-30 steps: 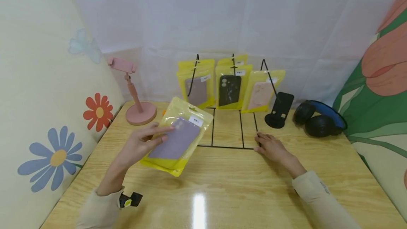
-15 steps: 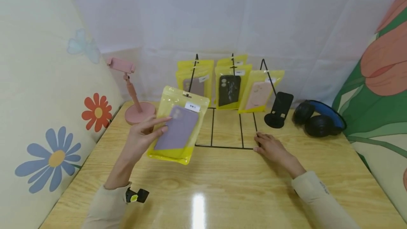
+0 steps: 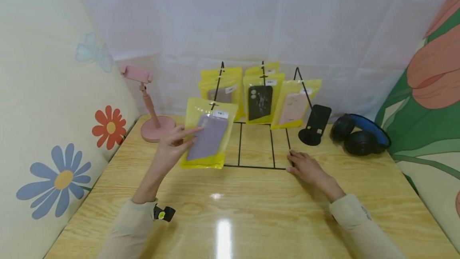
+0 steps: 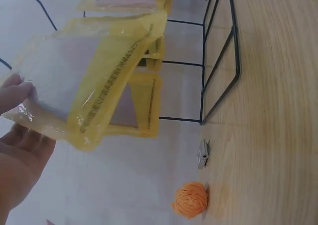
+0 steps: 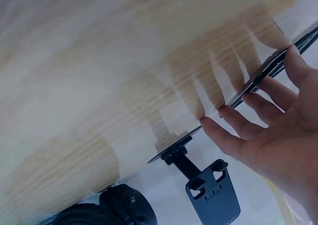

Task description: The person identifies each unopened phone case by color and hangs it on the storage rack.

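Note:
My left hand [image 3: 172, 145] pinches a yellow-and-clear bag [image 3: 205, 143] holding a purple phone case, thumb and index finger on its front. The bag hangs upright before the rack's left hook, whose tip overlaps the punched hole at its top. In the left wrist view, the lower end of this bag [image 4: 102, 86] tilts toward the camera. On the tabletop, my right hand [image 3: 309, 169] holds the front right corner of the black wire display rack [image 3: 251, 167], with thumb and fingers at the wire. Bagged cases hang behind: mauve [image 3: 223, 95], black [image 3: 260, 101] and pink [image 3: 294, 107].
A pink phone stand [image 3: 158, 127] stands left of the rack. To its right are a black phone stand [image 3: 317, 121] and black headphones [image 3: 361, 141]. An orange yarn ball [image 4: 191, 200] and a small silver metal object [image 4: 203, 154] show in the left wrist view.
My left hand has moved right and forward, bringing the purple case's bag from a tilt to nearly upright at the left hook. My right hand stays at the rack's corner.

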The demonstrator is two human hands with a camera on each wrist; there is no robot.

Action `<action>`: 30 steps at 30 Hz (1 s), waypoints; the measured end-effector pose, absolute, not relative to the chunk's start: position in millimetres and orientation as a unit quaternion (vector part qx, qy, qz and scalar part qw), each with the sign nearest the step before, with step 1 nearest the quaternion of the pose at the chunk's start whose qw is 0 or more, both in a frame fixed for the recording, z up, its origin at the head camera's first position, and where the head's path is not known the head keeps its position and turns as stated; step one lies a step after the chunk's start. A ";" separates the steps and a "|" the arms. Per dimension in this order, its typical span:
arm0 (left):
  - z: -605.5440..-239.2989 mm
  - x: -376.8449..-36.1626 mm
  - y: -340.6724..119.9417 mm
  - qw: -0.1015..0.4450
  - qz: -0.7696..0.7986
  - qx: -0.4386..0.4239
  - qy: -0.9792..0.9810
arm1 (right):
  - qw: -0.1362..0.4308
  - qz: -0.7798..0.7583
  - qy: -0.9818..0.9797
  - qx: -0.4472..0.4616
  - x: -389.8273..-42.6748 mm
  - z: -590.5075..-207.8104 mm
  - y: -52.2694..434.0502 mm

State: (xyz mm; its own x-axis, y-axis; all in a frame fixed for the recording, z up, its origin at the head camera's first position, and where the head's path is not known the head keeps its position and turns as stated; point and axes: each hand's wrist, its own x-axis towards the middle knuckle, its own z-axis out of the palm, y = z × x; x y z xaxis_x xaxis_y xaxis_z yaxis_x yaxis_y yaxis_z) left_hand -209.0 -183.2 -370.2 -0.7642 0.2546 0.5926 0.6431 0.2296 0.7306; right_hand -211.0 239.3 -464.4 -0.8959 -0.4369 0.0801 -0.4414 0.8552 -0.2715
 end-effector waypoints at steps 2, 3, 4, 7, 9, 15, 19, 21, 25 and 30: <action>-369.4 -212.4 -179.1 0.194 -0.521 -0.309 -0.772 | 0.011 0.144 -0.962 0.230 -210.5 -463.9 239.0; -367.7 -213.2 -176.9 0.197 -0.515 -0.311 -0.774 | 0.014 0.143 -0.962 0.231 -210.3 -463.7 238.9; -364.8 -212.9 -174.5 0.197 -0.512 -0.311 -0.776 | 0.016 0.142 -0.962 0.233 -210.0 -463.2 238.8; -353.7 -210.7 -168.4 0.181 -0.507 -0.289 -0.792 | 0.018 0.141 -0.962 0.233 -209.5 -462.3 238.8; -346.4 -209.6 -165.3 0.162 -0.510 -0.273 -0.799 | 0.017 0.139 -0.962 0.234 -209.4 -461.6 238.9; -341.7 -219.5 -159.8 0.136 -0.511 -0.254 -0.810 | 0.012 0.135 -0.963 0.231 -209.9 -461.7 238.8; -344.4 -229.4 -155.2 0.142 -0.509 -0.260 -0.808 | 0.010 0.139 -0.964 0.228 -210.0 -463.4 239.3; -345.4 -233.8 -153.4 0.143 -0.514 -0.263 -0.804 | 0.011 0.141 -0.963 0.229 -210.0 -464.2 239.5; -347.4 -241.4 -152.7 0.126 -0.529 -0.258 -0.798 | 0.013 0.141 -0.963 0.231 -210.4 -465.2 239.7; -350.2 -247.2 -156.3 0.068 -0.553 -0.230 -0.798 | 0.011 0.139 -0.963 0.229 -211.3 -463.9 240.1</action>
State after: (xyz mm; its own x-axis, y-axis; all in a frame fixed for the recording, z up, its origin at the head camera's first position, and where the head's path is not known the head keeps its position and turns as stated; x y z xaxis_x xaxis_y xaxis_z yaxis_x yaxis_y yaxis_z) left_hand -247.2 -156.3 -350.2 -0.8854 0.2907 0.3628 0.4416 0.2820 0.8517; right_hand -211.3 240.1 -463.9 -0.8951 -0.4376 0.0852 -0.4438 0.8565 -0.2635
